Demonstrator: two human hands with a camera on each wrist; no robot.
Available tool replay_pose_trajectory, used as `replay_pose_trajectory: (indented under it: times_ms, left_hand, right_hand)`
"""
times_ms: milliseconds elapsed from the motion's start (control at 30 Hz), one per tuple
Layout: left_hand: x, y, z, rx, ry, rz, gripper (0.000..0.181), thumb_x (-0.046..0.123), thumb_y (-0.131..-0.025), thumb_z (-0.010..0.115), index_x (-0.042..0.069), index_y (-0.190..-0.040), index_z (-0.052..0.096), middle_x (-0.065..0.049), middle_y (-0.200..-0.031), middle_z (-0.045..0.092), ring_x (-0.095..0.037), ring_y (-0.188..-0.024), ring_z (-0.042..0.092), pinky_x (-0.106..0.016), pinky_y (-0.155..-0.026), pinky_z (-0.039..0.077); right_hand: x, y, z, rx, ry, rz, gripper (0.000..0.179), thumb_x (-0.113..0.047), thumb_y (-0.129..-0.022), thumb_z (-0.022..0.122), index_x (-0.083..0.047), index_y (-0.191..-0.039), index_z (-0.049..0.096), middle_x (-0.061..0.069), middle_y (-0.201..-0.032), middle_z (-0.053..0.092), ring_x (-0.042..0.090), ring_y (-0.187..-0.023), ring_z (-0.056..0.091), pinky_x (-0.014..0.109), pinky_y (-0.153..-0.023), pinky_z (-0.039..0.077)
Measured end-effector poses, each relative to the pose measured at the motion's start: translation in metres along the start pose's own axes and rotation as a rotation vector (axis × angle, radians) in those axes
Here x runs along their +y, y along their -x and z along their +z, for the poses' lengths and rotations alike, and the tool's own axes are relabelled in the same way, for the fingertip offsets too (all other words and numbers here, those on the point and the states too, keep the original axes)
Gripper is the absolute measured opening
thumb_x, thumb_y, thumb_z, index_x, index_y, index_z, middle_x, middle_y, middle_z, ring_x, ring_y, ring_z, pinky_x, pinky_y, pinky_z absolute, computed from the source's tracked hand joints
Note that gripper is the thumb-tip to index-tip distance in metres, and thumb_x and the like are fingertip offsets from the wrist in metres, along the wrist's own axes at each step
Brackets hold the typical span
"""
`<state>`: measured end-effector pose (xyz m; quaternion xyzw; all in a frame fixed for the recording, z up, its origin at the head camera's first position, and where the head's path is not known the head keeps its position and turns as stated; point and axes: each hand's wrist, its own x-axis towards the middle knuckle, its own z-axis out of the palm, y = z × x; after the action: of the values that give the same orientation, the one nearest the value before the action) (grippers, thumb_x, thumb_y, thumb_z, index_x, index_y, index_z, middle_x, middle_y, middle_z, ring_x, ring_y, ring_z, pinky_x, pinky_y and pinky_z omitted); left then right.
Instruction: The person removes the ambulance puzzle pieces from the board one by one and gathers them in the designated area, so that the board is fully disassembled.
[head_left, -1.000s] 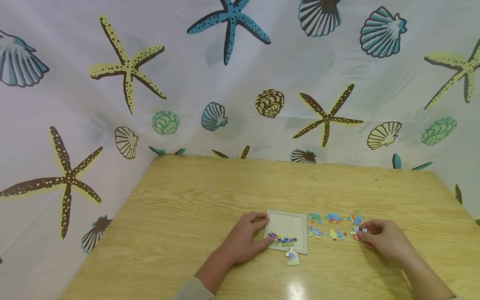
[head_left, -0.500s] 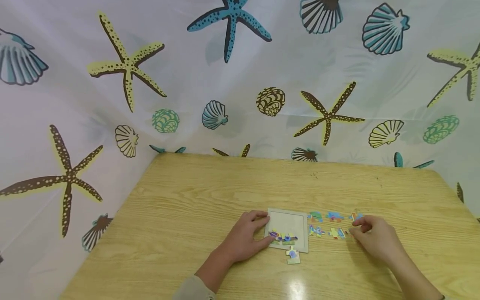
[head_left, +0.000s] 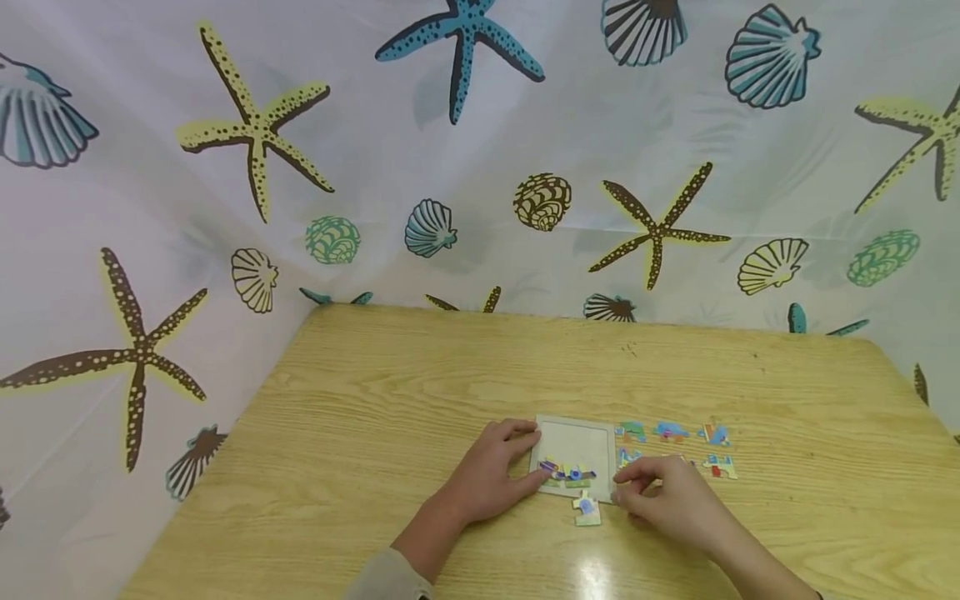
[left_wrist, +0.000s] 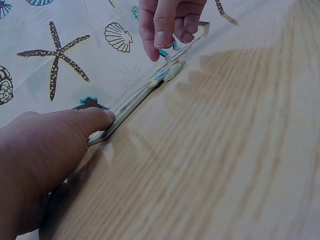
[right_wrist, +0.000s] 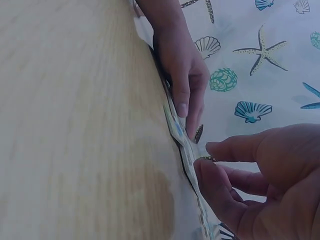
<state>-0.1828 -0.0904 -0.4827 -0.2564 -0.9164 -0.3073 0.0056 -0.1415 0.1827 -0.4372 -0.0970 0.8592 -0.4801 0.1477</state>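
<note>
A square puzzle board [head_left: 576, 443] lies on the table with a few small coloured pieces [head_left: 573, 475] along its lower part. My left hand [head_left: 487, 479] rests at the board's left side, its thumb [left_wrist: 97, 119] straight on the edge. A loose puzzle piece [head_left: 587, 510] with a blue print lies against the board's lower edge. Just right of that, my right hand [head_left: 671, 500] hovers by the board's lower right corner. Its thumb and index finger [right_wrist: 235, 148] are bent towards each other, apart, and I see no piece between them.
Right of the board lie two rows of puzzle pieces, among them a green one [head_left: 632, 432], a blue one [head_left: 671, 431], an orange and blue one [head_left: 715, 435] and a red-marked one [head_left: 720, 467]. My right hand partly covers the lower row. A shell-print cloth [head_left: 480, 250] hangs behind the table.
My right hand has left the red-marked piece at the far right and moved left to the board's lower right corner. My left hand stays at the board's left side.
</note>
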Motion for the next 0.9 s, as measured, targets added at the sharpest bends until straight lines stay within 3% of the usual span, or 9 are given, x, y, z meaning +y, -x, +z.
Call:
replay_pose_trajectory:
  times_ms: [200,367,400,600,633,800,900]
  left_hand:
    - [0.001,0.0,0.0,0.001,0.005,-0.002,0.056,0.04,-0.095,0.067,0.006,-0.139,0.058,-0.003,-0.146,0.052,-0.023,-0.13,0.048,-0.044,-0.107,0.045]
    - [0.001,0.0,0.001,-0.01,0.008,-0.007,0.057,0.042,-0.096,0.066,0.007,-0.139,0.058,-0.003,-0.146,0.052,-0.023,-0.13,0.047,-0.044,-0.108,0.045]
    - [0.001,0.0,0.001,-0.013,0.011,-0.008,0.057,0.042,-0.096,0.066,0.007,-0.139,0.058,-0.002,-0.146,0.051,-0.023,-0.131,0.047,-0.044,-0.108,0.044]
    - [0.001,-0.001,0.001,-0.006,0.007,0.001,0.056,0.042,-0.096,0.066,0.007,-0.139,0.059,-0.002,-0.146,0.052,-0.022,-0.129,0.048,-0.044,-0.107,0.045]
    - [0.0,-0.001,0.001,-0.003,0.004,0.003,0.056,0.041,-0.096,0.066,0.007,-0.139,0.059,-0.002,-0.146,0.052,-0.022,-0.128,0.048,-0.044,-0.106,0.045]
    - [-0.001,-0.002,0.003,0.007,-0.009,0.008,0.055,0.041,-0.096,0.065,0.007,-0.139,0.059,-0.001,-0.146,0.052,-0.022,-0.126,0.049,-0.042,-0.105,0.046]
    - [-0.002,-0.002,0.003,0.011,-0.015,0.01,0.056,0.041,-0.096,0.066,0.007,-0.139,0.059,-0.002,-0.146,0.052,-0.021,-0.125,0.049,-0.042,-0.104,0.047]
  right_hand:
    - [-0.002,-0.003,0.017,0.007,0.06,-0.004,0.041,-0.028,-0.082,0.082,-0.001,-0.11,0.071,0.002,-0.081,0.063,0.014,-0.065,0.063,0.022,-0.057,0.051]
    - [-0.004,-0.004,0.026,0.062,0.143,0.006,0.035,-0.03,-0.074,0.088,-0.009,-0.1,0.075,-0.001,-0.083,0.061,0.015,-0.079,0.053,0.024,-0.067,0.046]
    - [-0.004,-0.004,0.027,0.073,0.161,0.007,0.034,-0.03,-0.073,0.089,-0.011,-0.098,0.075,-0.002,-0.083,0.061,0.015,-0.08,0.051,0.027,-0.075,0.049]
    - [-0.006,-0.002,0.03,0.082,0.202,0.024,0.029,-0.029,-0.073,0.088,-0.016,-0.094,0.074,-0.003,-0.087,0.064,0.014,-0.081,0.055,0.034,-0.082,0.051]
    - [-0.006,-0.002,0.03,0.078,0.202,0.027,0.028,-0.029,-0.073,0.088,-0.016,-0.094,0.073,-0.003,-0.088,0.065,0.014,-0.082,0.055,0.03,-0.076,0.049]
    - [-0.006,-0.004,0.026,0.03,0.161,0.019,0.024,-0.026,-0.078,0.085,-0.015,-0.093,0.07,-0.002,-0.09,0.065,0.014,-0.081,0.056,0.026,-0.072,0.049]
    - [-0.005,-0.006,0.016,-0.048,0.026,-0.002,0.022,-0.021,-0.084,0.081,-0.007,-0.094,0.067,0.002,-0.088,0.065,0.016,-0.078,0.061,0.025,-0.068,0.053]
